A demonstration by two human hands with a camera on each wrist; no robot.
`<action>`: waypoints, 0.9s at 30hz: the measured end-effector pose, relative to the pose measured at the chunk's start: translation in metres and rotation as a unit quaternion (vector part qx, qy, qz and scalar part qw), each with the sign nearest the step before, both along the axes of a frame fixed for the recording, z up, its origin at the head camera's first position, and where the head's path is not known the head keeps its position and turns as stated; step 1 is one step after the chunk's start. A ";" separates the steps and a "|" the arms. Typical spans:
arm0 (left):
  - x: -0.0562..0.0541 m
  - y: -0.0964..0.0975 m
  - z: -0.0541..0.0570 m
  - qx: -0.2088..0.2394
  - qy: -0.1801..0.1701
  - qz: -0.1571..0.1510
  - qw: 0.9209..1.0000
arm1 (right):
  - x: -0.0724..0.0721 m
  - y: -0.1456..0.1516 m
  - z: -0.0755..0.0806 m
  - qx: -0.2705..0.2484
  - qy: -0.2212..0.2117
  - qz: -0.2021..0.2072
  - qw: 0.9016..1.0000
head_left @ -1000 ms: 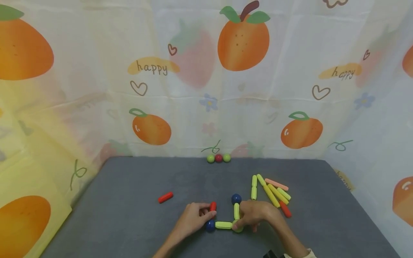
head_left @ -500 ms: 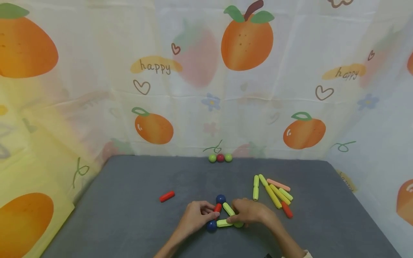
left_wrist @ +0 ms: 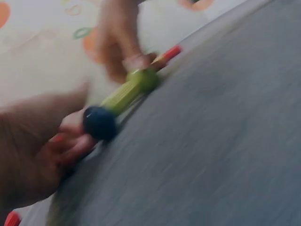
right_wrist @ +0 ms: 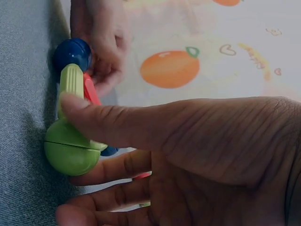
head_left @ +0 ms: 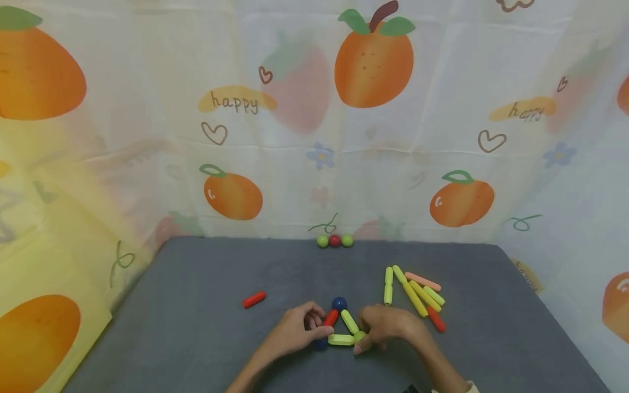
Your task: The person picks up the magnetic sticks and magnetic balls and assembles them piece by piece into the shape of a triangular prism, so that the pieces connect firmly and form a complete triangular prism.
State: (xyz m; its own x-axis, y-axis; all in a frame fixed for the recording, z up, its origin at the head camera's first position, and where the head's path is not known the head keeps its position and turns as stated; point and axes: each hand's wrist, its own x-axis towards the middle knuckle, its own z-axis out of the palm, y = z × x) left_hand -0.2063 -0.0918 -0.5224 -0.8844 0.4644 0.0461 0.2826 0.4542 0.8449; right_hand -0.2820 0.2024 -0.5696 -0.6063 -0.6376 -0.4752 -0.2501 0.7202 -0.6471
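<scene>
In the head view, a triangle of toy building rods and balls lies on the grey tabletop. A red rod (head_left: 331, 317) and a yellow-green rod (head_left: 349, 322) meet at a dark blue ball (head_left: 339, 304). Another yellow-green rod (head_left: 340, 340) forms the near side, between a second blue ball (head_left: 321, 344) and a green ball (head_left: 360, 337). My left hand (head_left: 298, 328) is at the left corner, its thumb across the red rod's near end and its fingers loosely bent beside it. My right hand (head_left: 388, 326) pinches the green ball; its thumb shows beside the ball (right_wrist: 70, 150) in the right wrist view.
A loose red rod (head_left: 254, 299) lies to the left. Right of the triangle are several yellow, yellow-green and pink-orange rods (head_left: 417, 297), with a red-orange rod (head_left: 435, 319). Two green balls and a red ball (head_left: 334, 240) line the far edge before a fruit-print cloth (head_left: 295, 164).
The far blue ball and its yellow-green rod have swung left to meet the red rod, making a triangle. My left fingers have eased off the red rod; my right hand stays at the green ball.
</scene>
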 end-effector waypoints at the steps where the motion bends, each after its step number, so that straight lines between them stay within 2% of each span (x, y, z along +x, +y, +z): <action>1: -0.002 -0.006 -0.001 -0.006 0.006 -0.031 0.999 | 0.000 0.000 0.000 0.003 -0.001 0.000 1.000; 3: -0.004 -0.016 -0.002 -0.010 0.025 -0.080 0.996 | 0.000 -0.002 0.000 0.009 0.000 0.000 1.000; 5: -0.006 -0.023 -0.004 -0.011 0.042 -0.109 0.993 | -0.001 -0.004 0.000 0.014 0.004 -0.002 1.000; 8: -0.008 -0.028 -0.006 -0.004 0.048 -0.113 0.992 | 0.001 -0.004 0.007 0.007 0.005 -0.014 1.000; 9: -0.008 -0.028 -0.007 -0.006 0.049 -0.109 0.993 | 0.003 -0.003 0.015 0.003 0.005 -0.022 1.000; 11: -0.009 -0.028 -0.008 -0.006 0.050 -0.104 0.993 | 0.012 -0.001 0.041 0.000 0.020 -0.040 0.999; 14: -0.012 -0.027 -0.010 -0.004 0.060 -0.101 0.993 | 0.027 0.001 0.094 0.010 0.087 -0.096 0.992; 16: -0.014 -0.028 -0.011 -0.003 0.070 -0.097 0.993 | 0.033 -0.001 0.122 0.035 0.151 -0.140 0.978; 18: -0.016 -0.028 -0.011 -0.003 0.074 -0.091 0.993 | 0.034 -0.004 0.133 0.057 0.204 -0.190 0.959; 19: -0.017 -0.029 -0.011 -0.006 0.075 -0.086 0.993 | 0.034 -0.006 0.133 0.073 0.224 -0.211 0.949; 23: -0.019 -0.027 -0.011 -0.020 0.065 -0.083 0.994 | 0.032 -0.013 0.112 0.130 0.291 -0.255 0.913; 27: -0.020 -0.023 -0.011 -0.026 0.066 -0.084 0.994 | 0.037 -0.018 0.095 0.163 0.350 -0.268 0.883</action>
State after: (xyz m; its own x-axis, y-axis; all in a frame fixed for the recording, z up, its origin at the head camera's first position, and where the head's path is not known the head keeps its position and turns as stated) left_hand -0.2261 -0.1151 -0.5332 -0.7825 0.6093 0.1282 0.4640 0.4333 0.7726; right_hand -0.2452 0.1846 -0.4746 -0.9972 -0.0684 0.0312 -0.0734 0.9758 -0.2060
